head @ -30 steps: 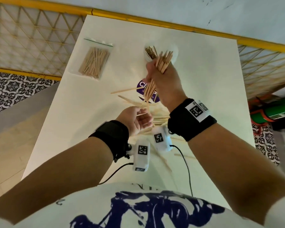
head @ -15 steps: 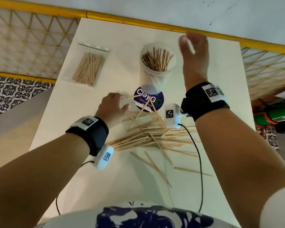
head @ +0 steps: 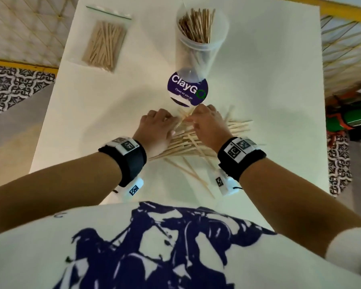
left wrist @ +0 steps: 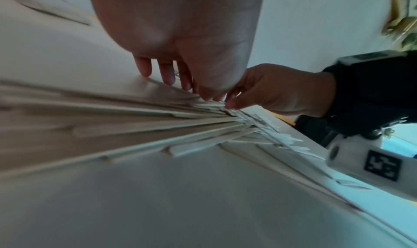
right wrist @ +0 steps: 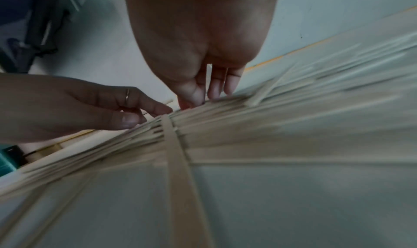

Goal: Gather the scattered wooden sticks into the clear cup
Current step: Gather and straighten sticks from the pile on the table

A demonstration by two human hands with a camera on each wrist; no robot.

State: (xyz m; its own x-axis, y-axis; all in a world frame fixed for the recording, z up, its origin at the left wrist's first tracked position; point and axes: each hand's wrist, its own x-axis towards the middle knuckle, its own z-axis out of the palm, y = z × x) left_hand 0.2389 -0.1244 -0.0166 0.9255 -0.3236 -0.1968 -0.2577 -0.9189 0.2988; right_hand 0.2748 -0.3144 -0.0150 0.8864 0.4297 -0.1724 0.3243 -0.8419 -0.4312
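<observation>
A clear cup (head: 200,51) stands at the table's far middle with many wooden sticks (head: 196,24) upright in it. Nearer to me a pile of scattered sticks (head: 238,128) lies fanned out on the white table (head: 81,122). Both hands are down on the pile's far end, fingertips almost meeting. My left hand (head: 169,120) pinches stick ends between thumb and forefinger (right wrist: 146,114). My right hand (head: 193,119) has its fingers curled down onto the sticks, its thumb (left wrist: 230,105) against their ends. The pile (left wrist: 135,120) runs under both palms.
A zip bag of sticks (head: 104,44) lies at the far left. A purple round sticker (head: 186,90) sits in front of the cup. A few loose sticks (head: 188,172) lie close to my body. A green object (head: 350,119) is off the table's right edge.
My right hand has come back from beside the cup down to the pile. My left hand has shifted right along the pile to meet it. The cup holds the bundle dropped a second ago.
</observation>
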